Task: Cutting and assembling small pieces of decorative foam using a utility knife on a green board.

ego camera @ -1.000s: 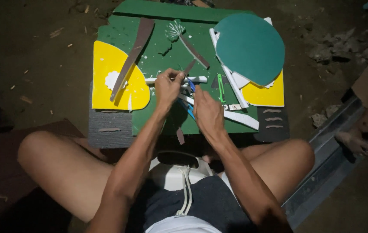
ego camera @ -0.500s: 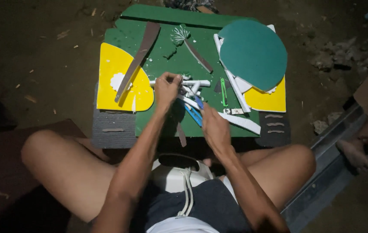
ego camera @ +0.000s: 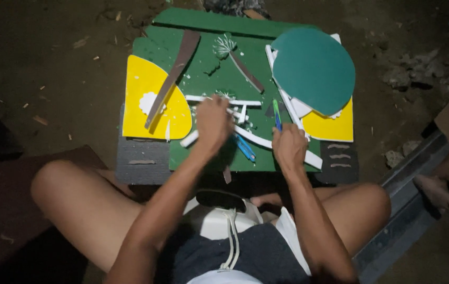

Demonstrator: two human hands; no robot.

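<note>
Compared with a second before, the hands had split apart. The left hand (ego camera: 213, 122) had stayed near the middle of the green board (ego camera: 203, 79), fingers curled down over a white foam strip (ego camera: 189, 139); one end of that strip poked out just below and left of the knuckles. The hand looked clenched on it, though the fingertips were hidden, so the exact grip could not be told.

The right hand (ego camera: 289, 145) had shifted right and slightly toward the board's near edge, away from the left hand. It was closed around a green-handled cutter (ego camera: 276, 114), which stood up from the fist with its tip pointing to the board's far side. Earlier that tool lay among the scraps near the board's middle; it was now in the fist. Judged from this, the person had picked up the cutter and the strip was being held down for trimming.

A long curved white strip (ego camera: 282, 146) ran under the right hand toward the board's right near corner. A blue tool (ego camera: 245, 148) lay between the hands on the board. The yellow foam piece (ego camera: 145, 113) with a brown strip (ego camera: 174, 73) across it sat on the board's left side, the teal disc (ego camera: 314, 71) on its far right, unchanged. The board rested on the dark ground (ego camera: 51, 58) in front of crossed legs.
</note>
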